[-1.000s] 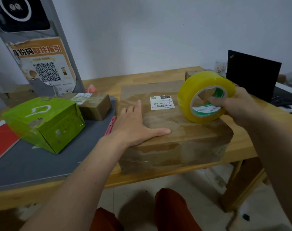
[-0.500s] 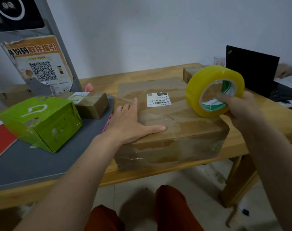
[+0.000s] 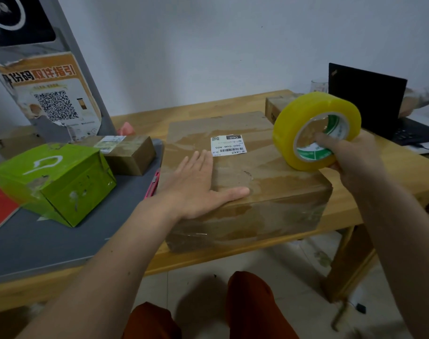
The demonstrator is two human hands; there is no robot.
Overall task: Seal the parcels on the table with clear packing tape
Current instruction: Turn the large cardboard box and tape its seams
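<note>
Right hand (image 3: 355,162) grips the tape roll (image 3: 316,130), fingers hooked thru the core, thumb side hidden. Vs a sec ago the roll sits a bit lower and nearer the big box (image 3: 242,177), its bottom rim now at or just above the box's right top edge; can't tell if it touches. No loose tape end shows, so taping prob hasn't begun; next step is likely finding the end and sticking it down. Left hand (image 3: 203,187) lies flat on the box top w/ fingers spread, thumb along the front edge, same spot as before, pinning the box.

Box sits at the front edge of the wooden table (image 3: 145,123), white label (image 3: 228,144) on top, old tape patches across it. To the left on a gray mat (image 3: 37,241): green box (image 3: 54,182) and small brown box (image 3: 130,152). Pink cutter (image 3: 151,185) is wedged just beside the big box's left side. Behind the roll, another carton (image 3: 277,106); laptop (image 3: 370,99) and glass (image 3: 319,85) far right. Nothing blocks the box top except the left hand itself.
</note>
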